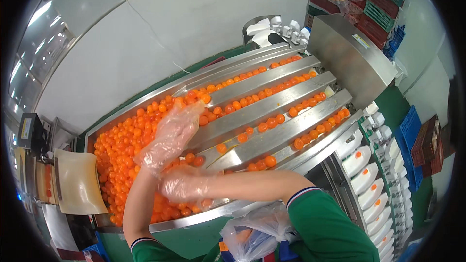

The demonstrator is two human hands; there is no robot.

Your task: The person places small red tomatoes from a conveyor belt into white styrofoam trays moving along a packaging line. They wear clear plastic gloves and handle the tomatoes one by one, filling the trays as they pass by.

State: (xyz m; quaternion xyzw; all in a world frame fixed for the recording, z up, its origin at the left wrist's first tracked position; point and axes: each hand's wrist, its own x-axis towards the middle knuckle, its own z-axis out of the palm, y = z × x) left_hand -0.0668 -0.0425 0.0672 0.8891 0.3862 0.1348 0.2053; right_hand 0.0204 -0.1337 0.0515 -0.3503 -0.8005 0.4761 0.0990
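Note:
Many round orange balls, which look like egg yolks (125, 142), fill the wide left end of a stainless steel trough (204, 222). Metal dividers (255, 112) split its right part into lanes holding rows of the same balls. My left hand (178, 127), in a clear plastic glove, reaches over the pile to the entrance of the upper lanes, fingers by the balls there. My right hand (182, 185), also gloved and blurred, lies across the near part of the pile, below the left wrist. Its fingers are hard to make out, and whether it holds anything does not show.
A steel hood (349, 51) covers the lanes' far right end. White cups (366, 180), several with one orange ball, line a conveyor at right. A curved cream chute (78, 182) meets the trough's left end. Stacked crates (378, 14) stand at upper right, blue crates (409, 131) below them.

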